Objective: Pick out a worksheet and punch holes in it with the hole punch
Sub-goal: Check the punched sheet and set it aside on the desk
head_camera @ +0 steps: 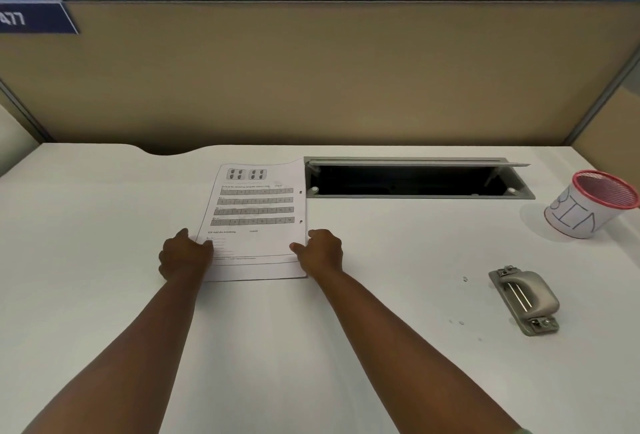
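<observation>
White printed paper worksheet (256, 222) pinched at both side edges by left hand (185, 253) and right hand (320, 250); long axis points away; grey metal hole punch (524, 298) sits well right, nearer the right hand.

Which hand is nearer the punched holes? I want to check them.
The right hand, at the worksheet's right edge, where two small holes show just above it. The left hand holds the opposite edge.
</observation>
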